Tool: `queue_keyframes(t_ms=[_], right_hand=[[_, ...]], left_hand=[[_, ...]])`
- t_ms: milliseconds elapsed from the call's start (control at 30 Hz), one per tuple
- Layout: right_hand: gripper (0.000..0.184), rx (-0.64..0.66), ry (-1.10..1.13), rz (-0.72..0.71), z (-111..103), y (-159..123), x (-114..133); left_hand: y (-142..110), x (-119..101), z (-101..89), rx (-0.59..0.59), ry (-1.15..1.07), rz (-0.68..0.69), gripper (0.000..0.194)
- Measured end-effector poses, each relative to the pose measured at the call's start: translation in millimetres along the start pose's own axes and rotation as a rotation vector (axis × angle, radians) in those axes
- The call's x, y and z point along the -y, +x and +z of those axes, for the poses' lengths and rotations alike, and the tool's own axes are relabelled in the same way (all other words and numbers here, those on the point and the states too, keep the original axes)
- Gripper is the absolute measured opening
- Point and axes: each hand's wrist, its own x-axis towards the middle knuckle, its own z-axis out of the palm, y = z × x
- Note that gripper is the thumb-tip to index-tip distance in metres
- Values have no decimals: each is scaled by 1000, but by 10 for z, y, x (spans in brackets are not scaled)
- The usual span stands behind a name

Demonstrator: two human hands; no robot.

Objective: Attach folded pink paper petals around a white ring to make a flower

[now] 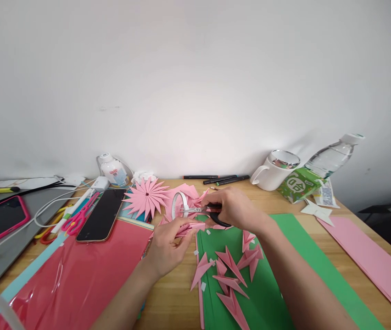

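Observation:
My left hand (168, 245) pinches a stack of folded pink paper (189, 227) between thumb and fingers. In my right hand (235, 206) is a pair of scissors (215, 212) with black handles, fingers closed round the grips. Its blades point left, toward a white roll of tape (185, 201) just beyond the left hand. Whether the blades touch the tape, I cannot tell. A pink pleated paper star (156, 197) rests behind my left hand. Several folded pink paper pieces (229, 265) and small white tape bits (203, 287) lie on and beside the green paper (267, 293).
At left lie a red sheet (106, 275), a dark phone (102, 215), pink scissors (81, 213) and a pink-cased phone (6, 217). Along the wall stand a white bottle (113, 170), pens (200, 177) and a mug (271, 174). A water bottle (331, 158) leans beside a green box (297, 185).

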Motion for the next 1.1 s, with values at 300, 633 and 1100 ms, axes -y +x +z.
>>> queue_keyframes(t_ms=[300, 633, 1100], right_hand=[[23, -74, -335, -23, -28, -5, 52], [27, -300, -495, -119, 39, 71, -83], [49, 397, -218, 244, 3, -94, -185]], left_hand=[[-39, 113, 14, 18, 117, -55, 8], [-30, 128, 9, 90, 96, -19, 9], [-28, 244, 108, 242, 173, -132, 12]])
